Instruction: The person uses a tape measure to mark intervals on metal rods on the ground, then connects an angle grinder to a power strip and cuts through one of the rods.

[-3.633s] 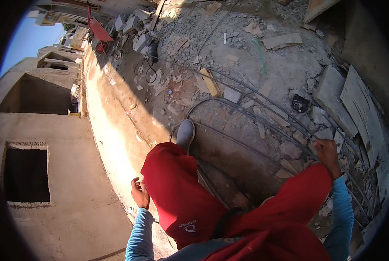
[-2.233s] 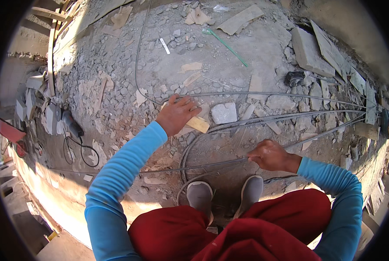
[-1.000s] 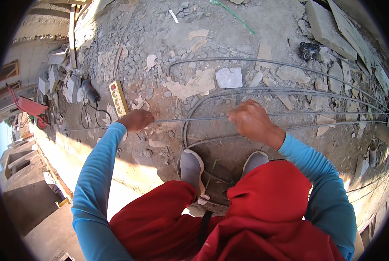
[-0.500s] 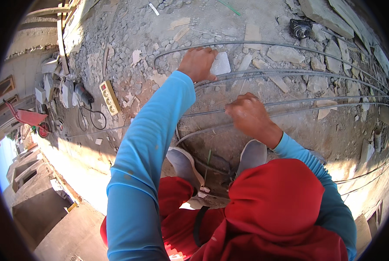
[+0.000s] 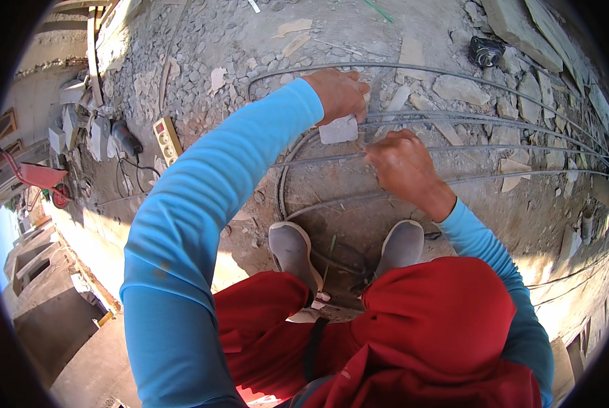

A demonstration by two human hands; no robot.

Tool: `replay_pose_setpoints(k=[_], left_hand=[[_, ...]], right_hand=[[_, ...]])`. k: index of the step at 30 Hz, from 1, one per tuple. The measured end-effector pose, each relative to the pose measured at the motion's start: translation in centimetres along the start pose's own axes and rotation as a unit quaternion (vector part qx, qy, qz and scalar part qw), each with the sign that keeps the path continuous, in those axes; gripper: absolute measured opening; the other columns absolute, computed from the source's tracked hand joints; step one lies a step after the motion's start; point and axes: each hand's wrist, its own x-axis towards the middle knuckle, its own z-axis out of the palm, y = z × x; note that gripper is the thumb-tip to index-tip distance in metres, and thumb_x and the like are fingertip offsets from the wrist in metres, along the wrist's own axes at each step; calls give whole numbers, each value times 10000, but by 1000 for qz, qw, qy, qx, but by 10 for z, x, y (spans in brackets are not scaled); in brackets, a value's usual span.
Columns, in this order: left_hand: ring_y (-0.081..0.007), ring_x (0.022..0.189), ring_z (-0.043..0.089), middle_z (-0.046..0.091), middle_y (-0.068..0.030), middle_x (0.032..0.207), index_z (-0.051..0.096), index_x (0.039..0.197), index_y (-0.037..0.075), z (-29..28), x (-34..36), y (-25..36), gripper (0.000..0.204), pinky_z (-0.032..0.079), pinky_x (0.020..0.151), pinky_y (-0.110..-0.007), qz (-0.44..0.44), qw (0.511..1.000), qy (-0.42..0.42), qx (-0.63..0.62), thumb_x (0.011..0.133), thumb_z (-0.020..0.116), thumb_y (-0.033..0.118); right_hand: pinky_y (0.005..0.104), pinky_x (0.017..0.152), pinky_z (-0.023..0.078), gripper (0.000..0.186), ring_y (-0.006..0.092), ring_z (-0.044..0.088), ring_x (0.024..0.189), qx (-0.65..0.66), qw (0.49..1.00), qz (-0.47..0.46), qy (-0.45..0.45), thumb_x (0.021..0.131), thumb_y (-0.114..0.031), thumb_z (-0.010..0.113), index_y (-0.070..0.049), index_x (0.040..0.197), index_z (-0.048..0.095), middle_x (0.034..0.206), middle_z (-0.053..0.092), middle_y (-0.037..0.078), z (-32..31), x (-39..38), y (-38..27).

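My left hand [image 5: 340,95] reaches over the rubble with its fingers curled down. What lies inside the curl is hidden. Right below it, touching or nearly so, is a pale squarish block [image 5: 338,130] by the bundle of grey steel rods [image 5: 447,117]. My right hand [image 5: 403,160] is closed around a single grey steel rod [image 5: 318,160], which shows on both sides of the fist. Other rods bend into a loop [image 5: 282,187] on the left, nearer my shoes.
A yellowish power strip [image 5: 167,141] and a corded power tool [image 5: 125,138] lie to the left, beyond them a red wheelbarrow [image 5: 39,175]. Stone slabs [image 5: 522,30] and a black object [image 5: 486,51] are at the far right. My shoes [image 5: 291,251] stand close to the rods.
My left hand has shifted slightly right. The pale block, formerly right of its fingers, now sits below it, nearer me. My right hand stays closed on the rod; the view has shifted slightly.
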Motion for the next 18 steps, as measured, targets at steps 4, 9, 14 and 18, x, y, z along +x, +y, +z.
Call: replay_pose_setpoints(k=[4, 9, 14, 18], left_hand=[[-318, 1354, 495, 555, -69, 1361, 624, 1402, 284, 16, 14, -6, 833, 488, 1116, -404, 16, 994, -9, -108, 695, 724, -145], [-325, 1324, 515, 564, -108, 1375, 583, 1440, 271, 32, -7, -28, 875, 463, 1128, -423, -23, 981, 87, -173, 700, 655, -192], [-315, 1235, 574, 588, -148, 1356, 602, 1404, 228, 36, -22, -43, 714, 480, 1046, -429, -112, 942, 60, -311, 791, 585, -137], [-295, 1032, 653, 662, -136, 1123, 640, 1308, 131, 71, -47, -50, 424, 519, 933, -415, -157, 901, 163, -370, 922, 529, -2]], right_hand=[[443, 755, 528, 51, 313, 676, 769, -12, 1000, 5, 6, 768, -39, 710, -39, 809, 740, 758, 716, 130, 8, 9, 9], [448, 748, 529, 69, 324, 669, 762, -32, 999, 22, -5, 780, -32, 703, -25, 837, 743, 761, 711, 142, 12, 25, 24], [451, 762, 527, 89, 331, 664, 769, -23, 1000, 7, 3, 787, -31, 708, -16, 867, 746, 776, 715, 147, 14, 48, 25], [461, 775, 518, 70, 332, 678, 797, -8, 1000, 3, 9, 794, -27, 689, -26, 833, 746, 762, 708, 156, 26, 63, 19]])
